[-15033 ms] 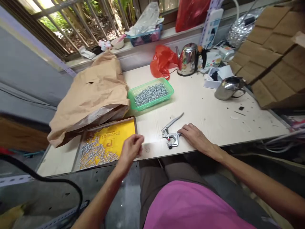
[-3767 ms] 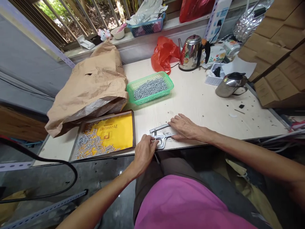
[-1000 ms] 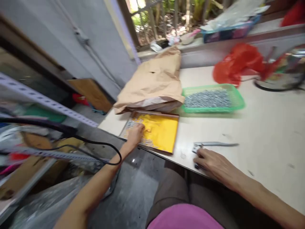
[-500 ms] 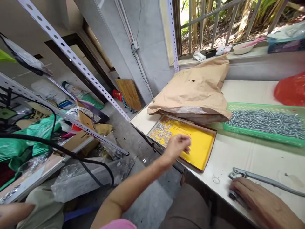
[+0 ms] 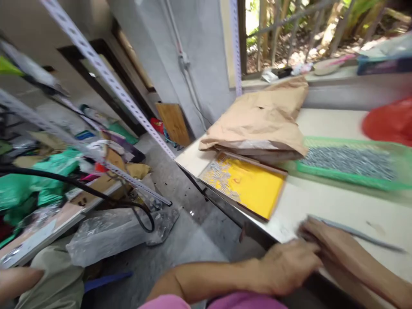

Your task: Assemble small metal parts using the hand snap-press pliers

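On the near right of the table (image 5: pixel 305 201), our right hand (image 5: pixel 336 246) curls closed round the pliers (image 5: pixel 360 234), one handle showing. Just beside it, our left hand (image 5: pixel 291 266) is bent and blurred; we cannot tell what it holds. Farther left lies the tray (image 5: pixel 259 189) of pins (image 5: pixel 219 176).

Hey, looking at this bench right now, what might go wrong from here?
Pinched fingers: the left hand and right hand are close together by the hand tool, whose long handle sticks out, so a finger might get caught if it moves.

Spilled pieces: the shallow tray of loose metal pieces sits along the front edge of the bench, so a knock could drop some onto the floor.
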A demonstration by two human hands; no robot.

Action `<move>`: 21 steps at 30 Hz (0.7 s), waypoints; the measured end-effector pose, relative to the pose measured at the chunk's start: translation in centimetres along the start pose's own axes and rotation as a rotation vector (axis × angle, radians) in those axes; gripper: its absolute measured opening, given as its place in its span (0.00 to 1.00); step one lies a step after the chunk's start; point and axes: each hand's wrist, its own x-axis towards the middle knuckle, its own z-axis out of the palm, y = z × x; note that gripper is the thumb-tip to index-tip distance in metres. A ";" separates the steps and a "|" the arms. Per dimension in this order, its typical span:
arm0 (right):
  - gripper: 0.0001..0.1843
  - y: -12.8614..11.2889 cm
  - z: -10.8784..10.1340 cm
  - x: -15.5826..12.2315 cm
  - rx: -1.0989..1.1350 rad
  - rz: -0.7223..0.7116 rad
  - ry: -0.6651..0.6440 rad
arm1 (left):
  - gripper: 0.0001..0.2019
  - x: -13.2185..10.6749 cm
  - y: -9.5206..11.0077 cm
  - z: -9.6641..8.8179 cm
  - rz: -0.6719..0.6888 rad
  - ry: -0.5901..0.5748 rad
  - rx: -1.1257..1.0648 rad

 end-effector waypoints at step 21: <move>0.14 4.3 -8.6 -0.7 -0.123 0.282 0.137 | 0.16 7.8 -5.2 -2.3 -0.951 -0.048 -0.799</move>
